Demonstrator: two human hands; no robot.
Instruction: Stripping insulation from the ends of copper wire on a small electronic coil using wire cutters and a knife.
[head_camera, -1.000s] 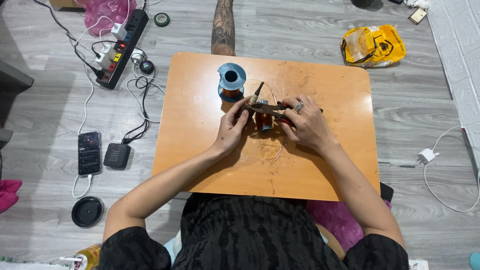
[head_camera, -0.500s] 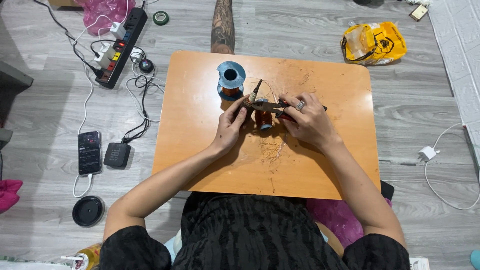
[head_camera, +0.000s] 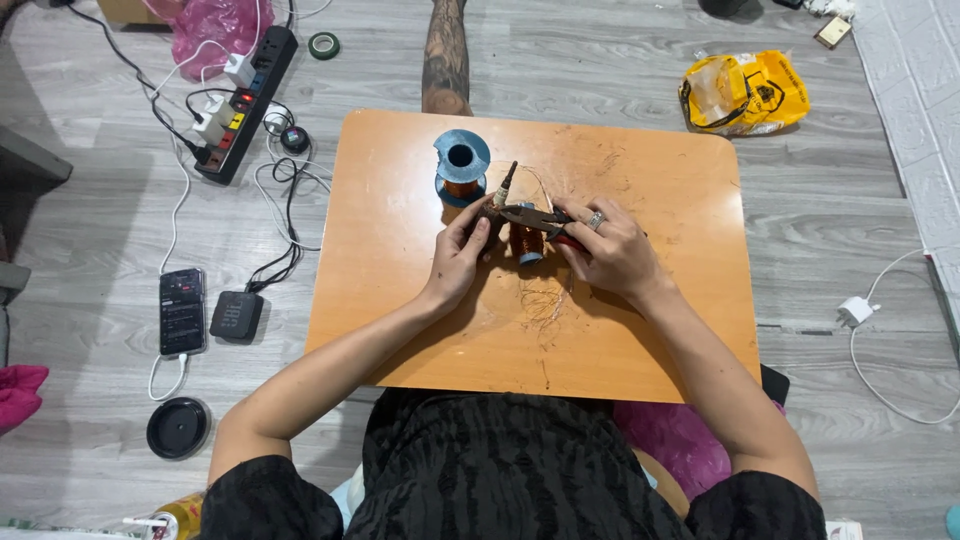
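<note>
Barely anything has shifted since a second ago: we find both hands at the same spot mid-table, the pliers a touch lower and the coil still between the palms, so the wire work goes on in place and is not finished.

- Left hand (head_camera: 458, 255): fingers curled, tips pinched on a small dark part beside the coil (what exactly, we cannot tell).
- Right hand (head_camera: 607, 250): closed round the red grips of the pliers (head_camera: 532, 215), a ring on one finger.
- Pliers: dark metal; whether the nose bites on wire we cannot tell.
- Coil (head_camera: 527, 242): small cylinder wound in glossy copper wire, blue end cap, lying just under the pliers, touching both hands.
- Spool (head_camera: 461, 168): blue plastic flanges, copper winding, upright, just beyond the hands.
- Thin rod (head_camera: 504, 184), pale tip, slanting up from the left fingers.
- Table (head_camera: 400, 300): orange, smooth, scuffed; loose fine wire strands (head_camera: 545, 300) lie curled near the wrists.
- Floor: grey planks, power strip (head_camera: 245, 100), phone (head_camera: 182, 310), yellow bag (head_camera: 745, 92).
</note>
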